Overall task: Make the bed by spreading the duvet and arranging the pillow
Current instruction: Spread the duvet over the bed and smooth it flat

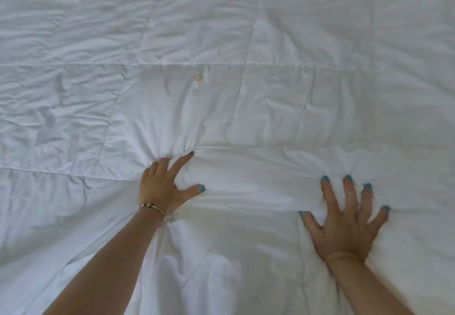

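— Where's the duvet?
— Spread across the bed, filling the view, creased on the left.
— Why the hands there?
— Left hand bunches a fold, fingers curled into cloth, likely to tug it taut. Right hand lies flat, fingers splayed, pressing it smooth.
— Pillow?
— Not visible.
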